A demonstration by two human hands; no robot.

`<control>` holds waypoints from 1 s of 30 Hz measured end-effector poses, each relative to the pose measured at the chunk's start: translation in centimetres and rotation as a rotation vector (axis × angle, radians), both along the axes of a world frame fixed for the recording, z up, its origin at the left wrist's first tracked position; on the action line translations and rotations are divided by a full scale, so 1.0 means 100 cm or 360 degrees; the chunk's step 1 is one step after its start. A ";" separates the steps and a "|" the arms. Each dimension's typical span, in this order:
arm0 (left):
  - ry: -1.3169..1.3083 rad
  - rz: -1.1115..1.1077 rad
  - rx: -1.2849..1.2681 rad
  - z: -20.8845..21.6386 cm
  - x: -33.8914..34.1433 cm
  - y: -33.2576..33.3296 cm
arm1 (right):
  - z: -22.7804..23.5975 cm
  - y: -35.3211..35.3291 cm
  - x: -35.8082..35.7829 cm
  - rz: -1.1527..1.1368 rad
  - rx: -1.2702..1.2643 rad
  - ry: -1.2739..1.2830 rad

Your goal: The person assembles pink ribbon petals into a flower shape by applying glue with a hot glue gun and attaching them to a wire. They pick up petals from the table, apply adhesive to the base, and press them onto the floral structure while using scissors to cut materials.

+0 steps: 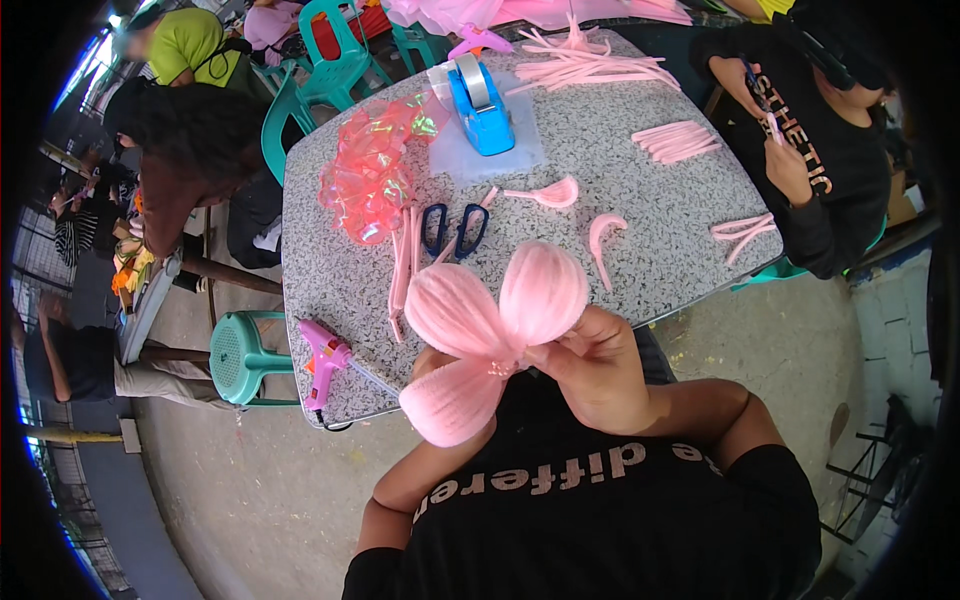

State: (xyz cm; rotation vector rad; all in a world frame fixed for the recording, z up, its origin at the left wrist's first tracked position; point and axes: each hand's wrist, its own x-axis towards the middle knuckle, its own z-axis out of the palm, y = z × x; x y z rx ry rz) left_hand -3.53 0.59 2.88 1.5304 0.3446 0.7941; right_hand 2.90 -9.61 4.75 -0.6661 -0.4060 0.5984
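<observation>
A pink fuzzy flower [455,312] with three rounded petals, seemingly built from pipe cleaners, is held up in front of my chest, off the near table edge. My right hand [605,375] pinches it close to the centre, thumb and fingers beside the upper right petal. Behind the left petals, my left hand [428,362] is closed around the flower's underside, most of its fingers hidden. Just beyond the flower lie dark-handled scissors [455,232], their blades partly hidden by pink pipe cleaners [402,265]. A loose pink petal [560,192] and a curved pink piece [603,240] rest farther back.
On the speckled table [600,130] are a blue tape dispenser [485,120], shiny pink film [370,175] and pipe cleaner bundles [600,68]. A pink glue gun [323,360] lies at the left edge. At right, a co-worker [810,150] handles scissors. A green stool [240,358] stands left.
</observation>
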 end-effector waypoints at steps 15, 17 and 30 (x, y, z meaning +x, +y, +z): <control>0.0112 -0.0302 0.0251 0.024 0.003 0.003 | 0.002 0.000 -0.001 -0.0050 0.0072 -0.0072; 0.0049 -0.0313 0.0312 0.018 0.002 0.005 | 0.001 0.000 -0.001 -0.0039 0.0117 -0.0054; -0.0247 -0.0269 -0.0136 0.023 0.009 0.023 | 0.010 -0.012 0.023 0.0234 -0.0032 0.0194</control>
